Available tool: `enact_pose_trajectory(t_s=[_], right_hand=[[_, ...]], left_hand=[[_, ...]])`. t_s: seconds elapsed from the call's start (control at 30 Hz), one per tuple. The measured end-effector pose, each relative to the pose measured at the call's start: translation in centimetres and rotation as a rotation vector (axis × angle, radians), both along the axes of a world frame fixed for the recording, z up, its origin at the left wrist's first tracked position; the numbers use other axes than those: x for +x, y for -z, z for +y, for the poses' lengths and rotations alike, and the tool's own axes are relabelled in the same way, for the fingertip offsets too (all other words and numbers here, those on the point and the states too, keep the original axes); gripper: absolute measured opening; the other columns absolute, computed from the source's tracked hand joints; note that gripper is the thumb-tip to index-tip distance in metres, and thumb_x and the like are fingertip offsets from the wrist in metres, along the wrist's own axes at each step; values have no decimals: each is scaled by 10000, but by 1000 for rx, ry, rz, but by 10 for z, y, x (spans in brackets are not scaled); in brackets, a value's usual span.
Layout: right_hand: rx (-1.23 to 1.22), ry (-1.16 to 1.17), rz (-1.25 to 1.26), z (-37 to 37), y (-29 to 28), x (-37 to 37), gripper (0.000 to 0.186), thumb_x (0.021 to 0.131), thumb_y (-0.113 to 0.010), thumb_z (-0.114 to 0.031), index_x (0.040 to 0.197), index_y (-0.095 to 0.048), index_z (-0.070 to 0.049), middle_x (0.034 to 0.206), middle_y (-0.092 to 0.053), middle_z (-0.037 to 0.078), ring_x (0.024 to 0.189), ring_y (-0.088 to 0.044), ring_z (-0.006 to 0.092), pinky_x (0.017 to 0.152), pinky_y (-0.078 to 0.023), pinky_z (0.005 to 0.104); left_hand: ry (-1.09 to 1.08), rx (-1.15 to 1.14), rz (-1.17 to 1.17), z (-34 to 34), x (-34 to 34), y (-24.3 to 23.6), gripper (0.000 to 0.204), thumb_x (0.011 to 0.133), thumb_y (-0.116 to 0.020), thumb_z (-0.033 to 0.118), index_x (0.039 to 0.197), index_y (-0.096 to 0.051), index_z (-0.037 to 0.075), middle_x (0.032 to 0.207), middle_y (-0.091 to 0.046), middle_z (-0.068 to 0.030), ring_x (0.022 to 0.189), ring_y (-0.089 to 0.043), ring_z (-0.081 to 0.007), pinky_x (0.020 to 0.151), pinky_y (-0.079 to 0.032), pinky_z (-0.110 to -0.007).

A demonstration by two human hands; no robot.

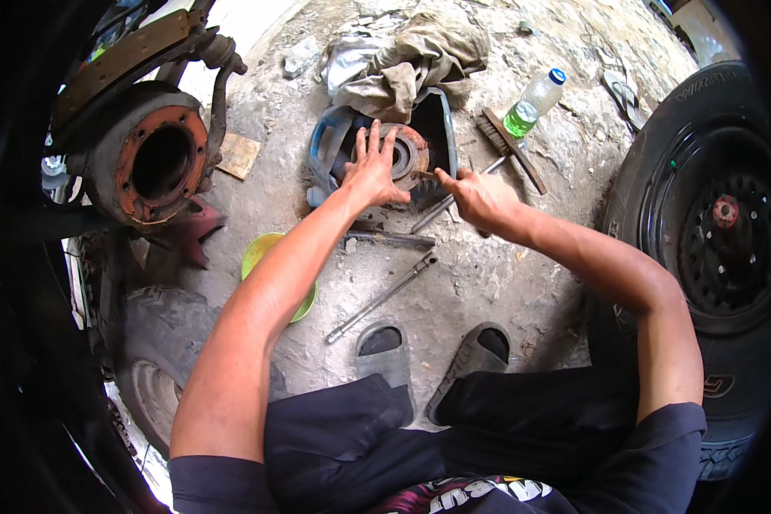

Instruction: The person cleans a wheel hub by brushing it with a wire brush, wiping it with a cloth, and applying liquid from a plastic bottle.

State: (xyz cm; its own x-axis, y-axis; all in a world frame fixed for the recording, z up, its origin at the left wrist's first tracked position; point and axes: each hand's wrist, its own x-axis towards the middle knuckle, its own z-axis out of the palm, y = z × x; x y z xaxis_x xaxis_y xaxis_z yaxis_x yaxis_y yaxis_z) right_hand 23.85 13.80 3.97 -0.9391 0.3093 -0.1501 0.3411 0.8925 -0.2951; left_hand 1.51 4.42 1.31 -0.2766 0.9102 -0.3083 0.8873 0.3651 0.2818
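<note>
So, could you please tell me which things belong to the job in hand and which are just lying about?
In the job:
rusty round metal part, under the left hand
small tool, mostly hidden, in the right hand
cut-open plastic container around the part

Seemingly just lying about:
bottle with green liquid
wooden brush
crumpled cloth
metal bar
green bowl

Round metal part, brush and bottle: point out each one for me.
Round metal part (416, 151): head view, on its reddish outer ring.
Brush (517, 154): head view, on its wooden back.
Bottle (535, 97): head view, on its clear body.
</note>
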Motion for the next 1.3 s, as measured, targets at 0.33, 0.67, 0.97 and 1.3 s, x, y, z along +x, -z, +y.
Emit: enact_pose_trajectory(t_s=[0.33, 0.67, 0.97, 1.3], right_hand=[[102, -33, -87, 0, -16, -10, 518, 917, -494, -62, 1435, -498, -32, 991, -669, 240, 776, -721, 359, 649, -599, 461], [185, -34, -154, 1, -11, -6, 512, 951, -493, -91, 1460, -471, -34, 1069, -637, 237, 818, -718, 360, 653, -597, 434], [271, -31, -134, 16, -9, -10, 518, 946, -515, -106, 1456, -477, -28, 1027, -653, 199, 771, -720, 316, 638, -597, 419], [204, 0, -28, 20, -5, -12, 503, 925, -506, -90, 1425, -514, -38, 965, -663, 214, 756, -717, 337, 625, -588, 439]], left_hand=[[11, -24, 11, 0, -2, 1, 1369, 559, -941, 434, 1609, -101, 180, 1671, 21, -171, 1526, -29, -455, 1011, -419, -728], [-3, -29, -13, 1, -1, -1, 1352, 550, -945, 413, 1602, -128, 181, 1671, 20, -169, 1527, -17, -452, 1022, -400, -748], [-12, -31, -21, 4, 1, -1, 1352, 543, -948, 400, 1602, -137, 176, 1669, 18, -174, 1524, -21, -458, 1012, -403, -751], [-14, -19, -3, 5, -2, 2, 1369, 538, -952, 414, 1603, -120, 197, 1667, 24, -174, 1520, -18, -470, 1014, -403, -755]])
